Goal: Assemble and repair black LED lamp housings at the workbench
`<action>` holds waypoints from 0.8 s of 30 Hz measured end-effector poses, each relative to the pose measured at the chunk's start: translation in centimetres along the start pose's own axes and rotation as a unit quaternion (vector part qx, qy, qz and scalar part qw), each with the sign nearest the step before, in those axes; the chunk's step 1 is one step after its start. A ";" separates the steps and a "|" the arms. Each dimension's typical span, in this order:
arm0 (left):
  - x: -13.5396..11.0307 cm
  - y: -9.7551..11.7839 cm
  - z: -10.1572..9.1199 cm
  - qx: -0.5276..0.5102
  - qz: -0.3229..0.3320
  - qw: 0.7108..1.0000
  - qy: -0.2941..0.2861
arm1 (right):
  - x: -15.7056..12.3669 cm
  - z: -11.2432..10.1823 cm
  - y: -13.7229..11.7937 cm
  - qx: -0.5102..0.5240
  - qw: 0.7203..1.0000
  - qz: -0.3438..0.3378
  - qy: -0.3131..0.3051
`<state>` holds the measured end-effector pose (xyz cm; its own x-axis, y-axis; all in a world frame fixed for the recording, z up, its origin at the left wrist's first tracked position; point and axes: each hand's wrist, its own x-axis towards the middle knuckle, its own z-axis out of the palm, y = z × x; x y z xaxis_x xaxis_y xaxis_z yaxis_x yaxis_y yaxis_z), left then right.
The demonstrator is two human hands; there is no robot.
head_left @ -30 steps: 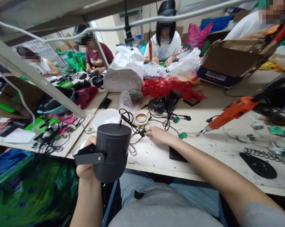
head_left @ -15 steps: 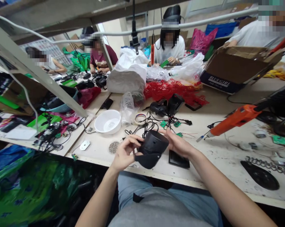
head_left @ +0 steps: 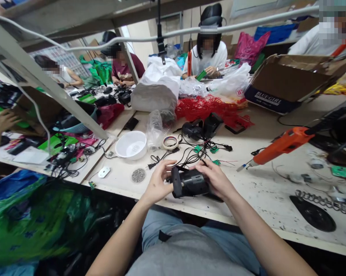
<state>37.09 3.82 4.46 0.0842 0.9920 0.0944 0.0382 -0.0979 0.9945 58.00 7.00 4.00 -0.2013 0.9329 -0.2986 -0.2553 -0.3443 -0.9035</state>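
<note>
Between my two hands, just above the table's front edge, is a black plastic appliance housing (head_left: pixel 191 183) with a rounded body and a flat piece at its left end. My left hand (head_left: pixel 159 183) grips that left end, thumb low and fingers over the top. My right hand (head_left: pixel 214 177) is wrapped round the right end, near a black cord. Behind the housing lie tangled black power cords (head_left: pixel 187 151) and small green circuit boards (head_left: pixel 214 150). A pile of small metal screws (head_left: pixel 138 175) sits left of my left hand.
A white bowl (head_left: pixel 131 145) and a tape roll (head_left: pixel 170 142) stand behind the screws. An orange electric screwdriver (head_left: pixel 282 146) hangs at the right, near a black plate (head_left: pixel 313 214) and a spring. A co-worker's hand (head_left: pixel 3 120) reaches in at far left. Co-workers sit opposite.
The black housing has turned, its body now lying sideways with the flat piece at the left. My right hand has closed round its right end. A co-worker's arm has appeared at far left.
</note>
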 end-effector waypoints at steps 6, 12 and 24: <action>-1.8 -1.6 1.4 -0.269 -0.224 0.922 0.162 | 0.9 1.7 2.1 0.129 0.985 -0.040 0.108; -3.8 -2.0 3.2 -0.304 -0.043 0.941 0.140 | 1.2 3.6 2.6 0.143 0.968 -0.133 0.155; -0.4 -0.5 3.1 -0.382 -0.126 0.896 0.190 | -2.7 2.2 4.8 -0.408 0.695 -0.581 0.109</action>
<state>40.17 3.19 3.75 -0.1811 0.9447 -0.2734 -0.6967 0.0729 0.7136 55.23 2.61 1.12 -0.1371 0.5550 0.8205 0.5141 0.7479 -0.4199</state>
